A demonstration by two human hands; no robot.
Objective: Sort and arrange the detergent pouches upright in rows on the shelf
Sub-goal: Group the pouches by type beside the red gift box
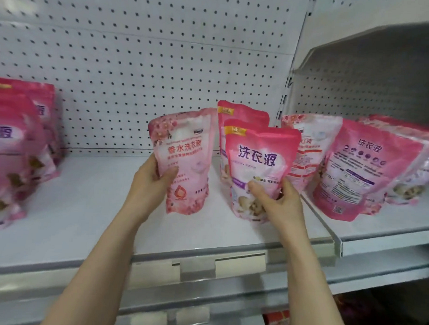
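Forearms rise bare from the lower edge toward a white shelf [85,206] with a smooth, matte deck. Its front lip carries a grey rail with flat plastic label holders [239,263].

The left hand [149,182] grips a pale pink pouch [184,161] by its left side, thumb curled across the glossy front and fingers hidden behind. This soft, flat-topped pouch has a blossom print, stands upright over the middle of the shelf and leans slightly left. Whether its base touches the deck cannot be told.

Just beside it, the right hand [277,201] holds a deeper pink pouch [259,164] low down, thumb pressed on the front and fingers wrapped round the right edge. The film crinkles under the grip.

A matching pouch [239,114] stands directly behind, its sealed top showing above.

At the left end more pink pouches [17,143] stand in blurred, overlapping rows. On the neighbouring shelf to the right, a leaning group of pouches [361,167] tilts back, one showing its printed rear panel.

White pegboard [139,62] dotted with small round holes forms the back wall.
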